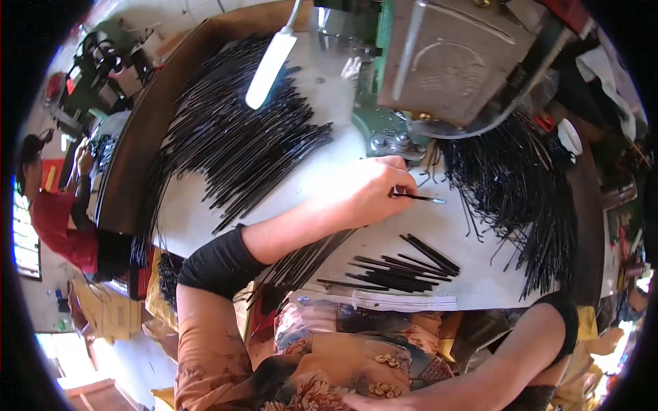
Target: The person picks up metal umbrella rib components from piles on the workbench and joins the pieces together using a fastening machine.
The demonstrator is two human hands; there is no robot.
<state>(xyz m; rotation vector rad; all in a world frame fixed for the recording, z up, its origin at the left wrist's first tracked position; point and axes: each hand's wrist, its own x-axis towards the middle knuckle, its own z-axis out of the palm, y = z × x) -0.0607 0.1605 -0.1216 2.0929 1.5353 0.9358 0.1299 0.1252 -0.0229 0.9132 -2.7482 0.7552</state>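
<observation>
My left hand (380, 192) is closed on a thin black rod (421, 198) just in front of the green machine head (387, 130). The rod points to the right, over the white table (439, 226). My right hand (370, 403) is low at the bottom edge, against the flowered clothing on my lap; its fingers are mostly cut off by the frame. A small pile of short black rods (397, 272) lies near the table's front edge, between my two arms.
A large heap of straight black rods (240, 130) covers the left of the table. Bent rods (507, 185) are heaped at the right. A white lamp (271, 68) hangs over the left heap. A brown wooden rim (130, 164) borders the table. Another person (62, 219) is at far left.
</observation>
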